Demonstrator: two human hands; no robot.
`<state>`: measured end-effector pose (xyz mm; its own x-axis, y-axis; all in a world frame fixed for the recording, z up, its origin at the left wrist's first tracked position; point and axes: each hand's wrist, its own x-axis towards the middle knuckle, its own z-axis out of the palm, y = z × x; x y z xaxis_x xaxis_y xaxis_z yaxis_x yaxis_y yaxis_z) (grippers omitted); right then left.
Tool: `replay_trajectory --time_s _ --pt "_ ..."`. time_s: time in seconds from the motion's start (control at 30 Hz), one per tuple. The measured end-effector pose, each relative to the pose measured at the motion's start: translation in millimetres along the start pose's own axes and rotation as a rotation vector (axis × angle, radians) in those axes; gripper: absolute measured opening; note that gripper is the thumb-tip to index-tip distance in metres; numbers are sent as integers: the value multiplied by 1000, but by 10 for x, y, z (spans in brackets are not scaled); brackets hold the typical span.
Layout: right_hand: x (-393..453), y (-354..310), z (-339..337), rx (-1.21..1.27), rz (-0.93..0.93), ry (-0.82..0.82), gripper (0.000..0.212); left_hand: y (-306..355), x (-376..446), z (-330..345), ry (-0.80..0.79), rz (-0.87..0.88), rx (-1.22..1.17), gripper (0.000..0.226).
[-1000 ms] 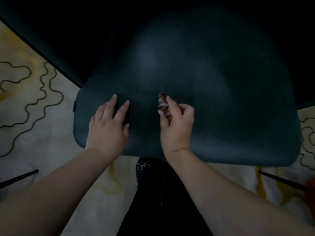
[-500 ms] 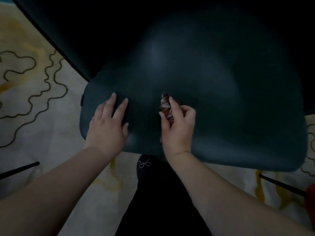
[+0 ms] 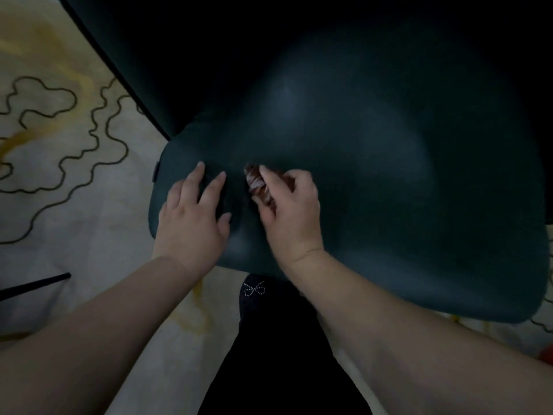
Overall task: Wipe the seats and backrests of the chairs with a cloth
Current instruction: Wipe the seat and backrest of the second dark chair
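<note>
A dark teal padded chair seat (image 3: 389, 190) fills the middle and right of the view; its backrest rises into darkness at the top. My left hand (image 3: 194, 217) lies flat on the seat near its front left corner, fingers straight and spread. My right hand (image 3: 288, 205) grips a small bunched cloth (image 3: 257, 185), brown and white, pressed on the seat just right of my left hand. Most of the cloth is hidden under my fingers.
The chair stands on a pale rug (image 3: 59, 190) with dark wavy lines and yellow patches. A thin black chair leg (image 3: 36, 287) shows at the left. My dark-clothed leg and shoe (image 3: 254, 292) are under the seat's front edge.
The view has shifted, so the seat and both hands sit further right and lower in frame. Both hands keep the same places on the seat, the right hand still holding the cloth.
</note>
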<state>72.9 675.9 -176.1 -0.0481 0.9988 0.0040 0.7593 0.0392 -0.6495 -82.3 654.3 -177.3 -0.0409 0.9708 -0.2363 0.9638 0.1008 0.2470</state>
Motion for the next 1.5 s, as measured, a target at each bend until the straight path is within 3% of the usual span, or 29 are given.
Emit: replay_trajectory --time_s 0.07,0.13,0.23,0.43,0.5,0.6,0.7,0.77,0.93,1.07,1.27,1.5 --pt "246 142 -119 22 36 30 41 -57 -10 -8 5 -48 -19 67" --pt "646 305 -204 5 136 162 37 -127 -23 -13 23 -84 -42 68" --pt "966 287 -127 -88 266 282 45 -233 -64 -5 -6 -130 -47 79" --pt "141 -41 108 -135 -264 -182 52 -278 -175 19 -52 -145 -44 102" --pt "122 56 28 -125 -309 -246 51 -264 -189 22 -51 -147 -46 104" --pt "685 255 -48 -177 -287 -32 33 -252 -184 36 -52 -159 -62 104" --pt "1367 270 -44 -262 -120 91 39 -248 -167 58 -32 -168 -67 104" --pt "1390 105 60 -222 -74 96 39 -249 -172 75 -27 -181 -67 105" --pt "339 -79 113 -163 -334 -299 49 -219 -197 61 -48 -193 -76 103" --pt "-102 427 -350 -211 -420 -385 56 -211 -249 -37 -52 -153 -51 95" --pt "37 844 -1090 -235 -12 -206 47 -29 -279 -401 -85 -177 -45 84" --pt "163 151 -1522 13 150 -79 42 279 -430 -1295 -117 -141 -91 66"
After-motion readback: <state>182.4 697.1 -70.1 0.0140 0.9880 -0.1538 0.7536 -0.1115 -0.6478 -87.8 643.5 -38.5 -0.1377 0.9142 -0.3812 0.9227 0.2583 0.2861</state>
